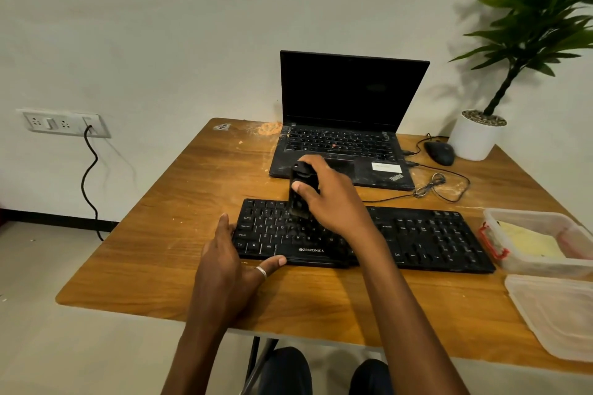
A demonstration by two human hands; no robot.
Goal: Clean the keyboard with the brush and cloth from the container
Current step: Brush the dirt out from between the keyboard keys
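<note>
Head view: right hand (333, 199) grasps black brush (300, 192) bristles-down on keyboard (417, 237); left hand (231, 253) flat, released.

The keyboard (369, 236) lies across the middle of the desk (179, 202), nearer its front edge. Behind it, toward the back edge, stands the open laptop (345, 138). A mouse (439, 152) sits to the laptop's right, and behind that — in the back right corner — a potted plant (478, 135). At the right edge, just beside the keyboard's right end, rests the container (542, 242); its lid (555, 311) lies in front of it, at the front right corner.
</note>
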